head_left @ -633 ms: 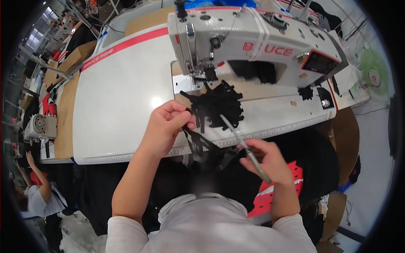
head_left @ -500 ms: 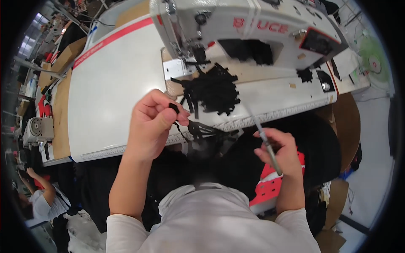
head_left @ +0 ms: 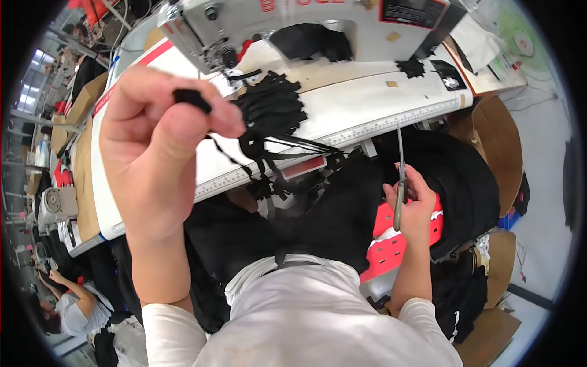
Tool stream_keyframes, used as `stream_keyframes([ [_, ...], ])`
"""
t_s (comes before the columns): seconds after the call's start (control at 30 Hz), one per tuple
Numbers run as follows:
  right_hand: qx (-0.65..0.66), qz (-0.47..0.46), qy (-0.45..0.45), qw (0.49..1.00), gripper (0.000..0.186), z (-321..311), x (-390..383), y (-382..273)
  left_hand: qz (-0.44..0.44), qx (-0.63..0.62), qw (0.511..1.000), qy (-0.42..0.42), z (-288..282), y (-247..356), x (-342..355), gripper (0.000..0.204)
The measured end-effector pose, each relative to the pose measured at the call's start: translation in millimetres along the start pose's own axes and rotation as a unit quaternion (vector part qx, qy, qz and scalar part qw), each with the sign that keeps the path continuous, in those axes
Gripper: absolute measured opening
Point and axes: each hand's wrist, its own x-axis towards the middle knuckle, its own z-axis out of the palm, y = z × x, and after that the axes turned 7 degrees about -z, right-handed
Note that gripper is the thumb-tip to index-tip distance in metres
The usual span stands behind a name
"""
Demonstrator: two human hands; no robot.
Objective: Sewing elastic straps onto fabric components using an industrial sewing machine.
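Observation:
My left hand (head_left: pixel 150 144) is raised close to the camera, its thumb and fingers pinched on a small black fabric strip (head_left: pixel 192 100). Low at the right, my right hand (head_left: pixel 419 202) grips scissors (head_left: pixel 400 191) by their greenish handle. The slim blades point away from me toward the table edge and look closed. Beyond my left hand, a pile of short black strips (head_left: pixel 272 104) lies on the white sewing table (head_left: pixel 348 101). Several thin black strips (head_left: pixel 293 147) trail from it over the ruled front edge. My left hand hides part of the tabletop.
A white sewing machine (head_left: pixel 367 52) stands across the table's far side, with black fabric (head_left: pixel 312 43) under its arm. A large heap of black cloth (head_left: pixel 474 189) is at my right, beside a red perforated surface (head_left: pixel 391 257) and cardboard (head_left: pixel 501 159). Another person (head_left: pixel 79 309) sits far left.
My left hand has risen toward the camera and moved left, still pinching the black strip. My right hand has drawn slightly right, and the scissors have turned more upright. The view has shifted.

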Motion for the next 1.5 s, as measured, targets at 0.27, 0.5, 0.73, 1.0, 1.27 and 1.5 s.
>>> stream_keyframes([
  [0.27,0.001,0.037,0.175,0.984,0.044,-26,-42,58,-0.030,0.051,0.997,0.054,0,3,-22,0.033],
  [0.5,-0.020,0.063,0.140,0.988,0.047,-22,-91,85,-0.076,0.044,0.995,0.046,8,-1,-38,0.032],
  [0.73,0.226,-0.058,0.157,0.960,0.054,65,-99,63,-0.064,-0.013,0.996,0.069,46,2,-42,0.032],
  [1.0,0.163,-0.302,0.116,0.932,0.074,121,-30,-3,-0.115,-0.144,0.978,0.097,61,-6,-53,0.029],
  [1.27,0.191,-0.232,-0.065,0.951,0.081,119,-12,2,-0.110,-0.142,0.978,0.108,50,1,-56,0.026],
  [1.5,0.158,-0.206,0.053,0.964,0.060,162,-41,18,-0.136,-0.184,0.969,0.090,45,1,-57,0.025],
])
